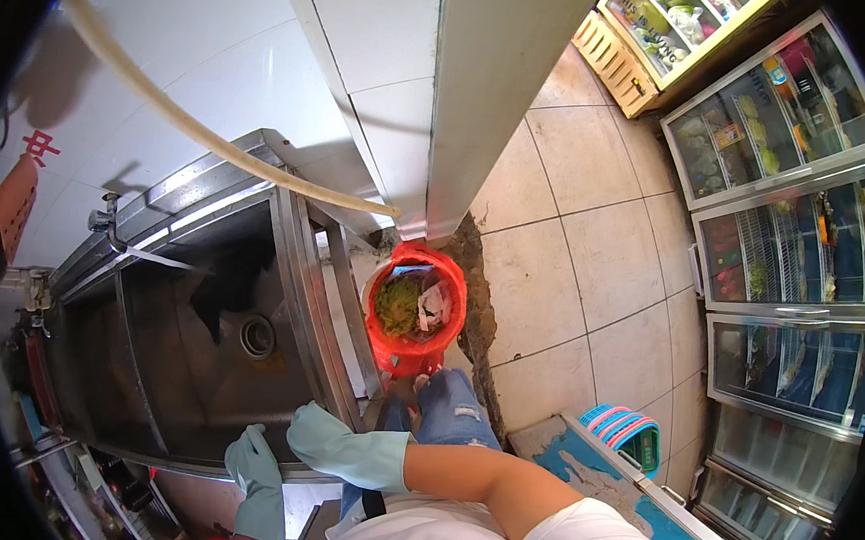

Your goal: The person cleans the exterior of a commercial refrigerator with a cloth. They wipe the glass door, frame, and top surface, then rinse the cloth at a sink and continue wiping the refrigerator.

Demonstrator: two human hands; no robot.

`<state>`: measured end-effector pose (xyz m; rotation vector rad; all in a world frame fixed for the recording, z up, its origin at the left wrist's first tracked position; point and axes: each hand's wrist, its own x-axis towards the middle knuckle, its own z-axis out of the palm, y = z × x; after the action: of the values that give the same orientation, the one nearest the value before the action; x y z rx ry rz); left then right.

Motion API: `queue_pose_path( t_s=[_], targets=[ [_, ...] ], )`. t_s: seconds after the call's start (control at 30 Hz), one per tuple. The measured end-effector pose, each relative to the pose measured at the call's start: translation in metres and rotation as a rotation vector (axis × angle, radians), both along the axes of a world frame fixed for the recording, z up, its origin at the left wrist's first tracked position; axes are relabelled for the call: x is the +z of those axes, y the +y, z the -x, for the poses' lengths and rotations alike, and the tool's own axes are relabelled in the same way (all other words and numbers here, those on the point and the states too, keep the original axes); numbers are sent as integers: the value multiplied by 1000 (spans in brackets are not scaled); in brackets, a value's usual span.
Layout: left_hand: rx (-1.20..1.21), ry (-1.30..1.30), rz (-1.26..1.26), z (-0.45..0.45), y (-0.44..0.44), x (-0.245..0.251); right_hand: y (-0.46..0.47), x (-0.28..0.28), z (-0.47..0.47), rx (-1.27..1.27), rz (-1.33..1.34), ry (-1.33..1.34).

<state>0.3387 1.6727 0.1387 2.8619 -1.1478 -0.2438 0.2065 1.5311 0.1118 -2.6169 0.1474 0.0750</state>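
Both my hands wear pale blue-green rubber gloves at the near edge of a stainless steel sink [292,230]. My left hand [254,457] is by the sink's front rim, its fingers pointing up over the edge; nothing shows in it. To its right, my right hand [316,435] reaches across my body to the sink's near corner, its fingers curled or turned down, their tips hidden. Water runs from a metal faucet [108,225] into the right basin, which has a round drain [257,337]. Beyond my feet stands a bin with a red liner [452,331], holding green scraps and crumpled waste.
A cream hose [208,138] arches over the sink towards a tiled pillar [483,78]. Glass-door refrigerators [780,249] line the right side. A worn table [591,469] and stacked plastic baskets [628,434] stand right of my legs. Shelving [97,487] is at lower left.
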Motion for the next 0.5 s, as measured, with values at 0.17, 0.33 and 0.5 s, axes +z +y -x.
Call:
queue_pose_path(
  t_s=[0.17,0.33,0.5],
  targets=[
    [45,61,6,0,-6,3,-1,2,-2,44,-1,20],
    [47,86,18,0,-5,5,0,3,-3,72,-56,34],
    [79,108,-28,-1,-9,6,0,3,0,32,-69,26]
  ],
)
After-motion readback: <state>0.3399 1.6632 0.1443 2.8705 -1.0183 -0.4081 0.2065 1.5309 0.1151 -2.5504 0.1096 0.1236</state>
